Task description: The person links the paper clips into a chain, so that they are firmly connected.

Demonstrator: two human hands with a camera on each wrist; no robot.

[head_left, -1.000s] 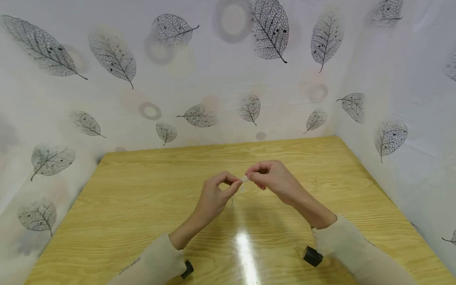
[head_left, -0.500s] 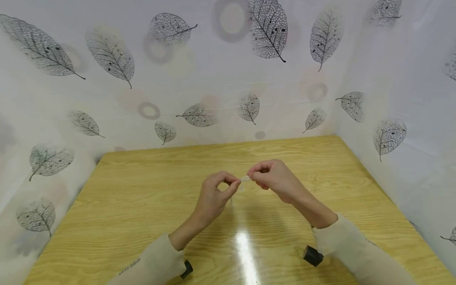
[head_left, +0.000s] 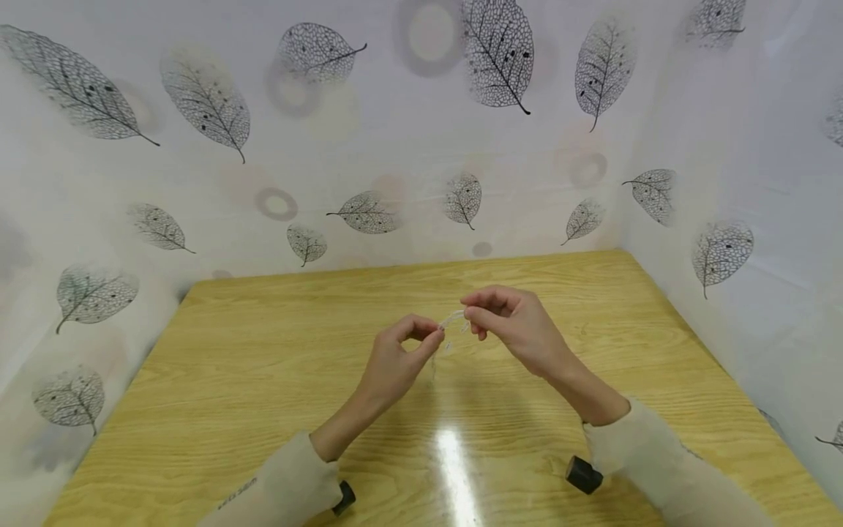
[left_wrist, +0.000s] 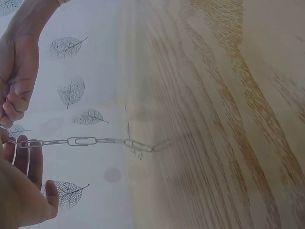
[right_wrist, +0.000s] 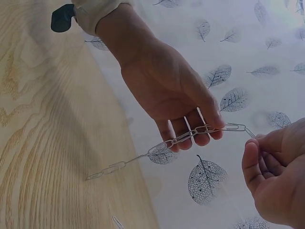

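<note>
A chain of linked metal paper clips (right_wrist: 236, 127) spans the short gap between both hands. My left hand (head_left: 392, 359) pinches the chain between thumb and forefinger. From this pinch several linked clips (left_wrist: 57, 142) hang down towards the table, as the left wrist view shows. Over on the right, my right hand (head_left: 520, 326) pinches a paper clip (head_left: 453, 318) at the other end of the span, slightly higher than the left. Its fingertips (right_wrist: 257, 138) partly cover that clip. A further clip (right_wrist: 117, 222) shows at the lower edge of the right wrist view; whether it is linked I cannot tell.
Beneath both hands lies a wood-grain table (head_left: 263, 410) with a bright light reflection (head_left: 454, 476). White leaf-printed sheeting (head_left: 395, 161) stands along its back and sides. Black blocks (head_left: 584, 475) sit at both sleeve cuffs.
My right hand has moved up and slightly right, away from the left. More of the paper clip chain now shows between the fingers. The left hand has barely moved.
</note>
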